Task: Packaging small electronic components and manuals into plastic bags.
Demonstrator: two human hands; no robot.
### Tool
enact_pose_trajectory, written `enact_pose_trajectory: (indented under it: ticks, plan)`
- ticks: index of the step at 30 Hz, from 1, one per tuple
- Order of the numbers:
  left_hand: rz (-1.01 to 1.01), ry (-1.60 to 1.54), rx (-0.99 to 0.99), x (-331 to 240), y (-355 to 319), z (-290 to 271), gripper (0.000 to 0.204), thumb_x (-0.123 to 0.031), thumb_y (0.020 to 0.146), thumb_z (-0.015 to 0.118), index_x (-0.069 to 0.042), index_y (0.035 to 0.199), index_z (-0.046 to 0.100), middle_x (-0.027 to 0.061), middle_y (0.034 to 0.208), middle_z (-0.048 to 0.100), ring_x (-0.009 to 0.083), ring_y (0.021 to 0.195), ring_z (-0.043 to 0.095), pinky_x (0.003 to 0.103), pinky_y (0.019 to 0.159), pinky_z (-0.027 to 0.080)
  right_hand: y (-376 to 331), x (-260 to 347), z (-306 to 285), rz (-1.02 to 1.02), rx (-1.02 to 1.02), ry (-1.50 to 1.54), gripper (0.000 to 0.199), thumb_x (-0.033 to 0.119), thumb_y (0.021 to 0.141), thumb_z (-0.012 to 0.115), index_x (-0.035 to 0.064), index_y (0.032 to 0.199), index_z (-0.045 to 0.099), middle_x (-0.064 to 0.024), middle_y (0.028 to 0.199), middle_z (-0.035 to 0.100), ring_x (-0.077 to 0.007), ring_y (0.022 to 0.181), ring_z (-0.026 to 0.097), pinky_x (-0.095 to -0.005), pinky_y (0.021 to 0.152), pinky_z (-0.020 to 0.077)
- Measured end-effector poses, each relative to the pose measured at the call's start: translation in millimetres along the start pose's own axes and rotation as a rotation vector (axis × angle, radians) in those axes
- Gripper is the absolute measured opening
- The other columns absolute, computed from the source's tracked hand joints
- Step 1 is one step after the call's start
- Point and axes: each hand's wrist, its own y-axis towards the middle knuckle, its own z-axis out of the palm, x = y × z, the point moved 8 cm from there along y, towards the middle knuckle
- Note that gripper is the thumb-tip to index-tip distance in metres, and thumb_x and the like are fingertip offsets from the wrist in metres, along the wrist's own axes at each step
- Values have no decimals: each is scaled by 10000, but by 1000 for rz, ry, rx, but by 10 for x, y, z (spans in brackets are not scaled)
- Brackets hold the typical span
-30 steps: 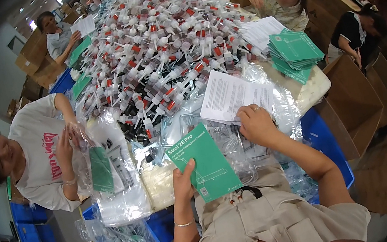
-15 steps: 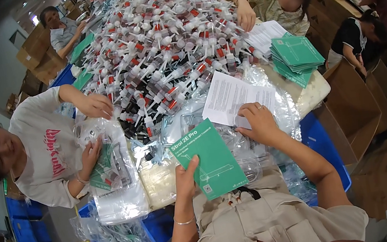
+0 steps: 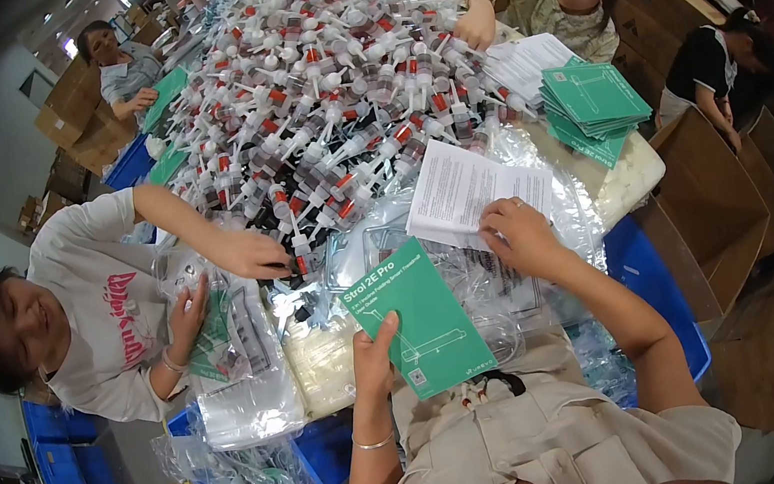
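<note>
Left hand (image 3: 371, 361) upright, thumb foremost, around green booklet (image 3: 433, 311)

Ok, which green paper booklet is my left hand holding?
The green rectangular paper booklet before you, your left hand gripping its left edge; the stacked green booklets at right and others at left are farther away.

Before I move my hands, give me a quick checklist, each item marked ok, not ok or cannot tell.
1. Green rectangular paper booklet held in left hand, thumb over the cover: ok.
2. Right hand at the lower edge of the white printed paper leaflet: ok.
3. Leaflet pages firmly pinched: cannot tell.
4. Both hands free: not ok; the left holds the booklet.
5. Left-side co-worker's hand away from the leaflet: ok, beside the heap of clear plastic white-nozzled bottles.
</note>
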Motion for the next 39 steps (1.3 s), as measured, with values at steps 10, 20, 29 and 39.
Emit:
enact_pose_trajectory:
  ticks: [10, 20, 29, 39]
  plan:
    - [125, -26, -91, -60, 40, 125, 239, -168, 899, 569, 2, 1064, 601, 47, 1015, 628, 114, 874, 595, 247, 780, 476, 151, 698, -802, 13, -298, 172, 103, 40, 773, 608, 48, 853, 544, -83, 758, 573, -227, 569, 590, -323, 506, 483]
    - [46, -483, 32, -130, -8, 315, 339, -301, 937, 493, -1, 1080, 557, 96, 1049, 605, 157, 869, 611, 296, 723, 522, 95, 889, -24, -87, 36, 401, 108, 67, 770, 618, 39, 874, 625, -113, 758, 585, -293, 684, 596, -366, 574, 479]
    - [107, -46, -231, -53, 42, 175, 440, -368, 950, 446, 44, 1048, 560, 86, 951, 621, 148, 801, 604, 278, 711, 499, -81, 1094, 284, -115, 170, 158, 268, 195, 764, 556, 1, 949, 547, -174, 851, 575, -348, 715, 582, -420, 638, 487]
    - [143, 57, -262, -28, 60, 66, 435, -350, 954, 437, 60, 1012, 571, 82, 905, 608, 134, 807, 566, 262, 688, 456, -363, 1546, 639, -521, 498, -1, 180, 187, 769, 543, 22, 820, 597, -156, 817, 618, -324, 750, 612, -414, 649, 497]
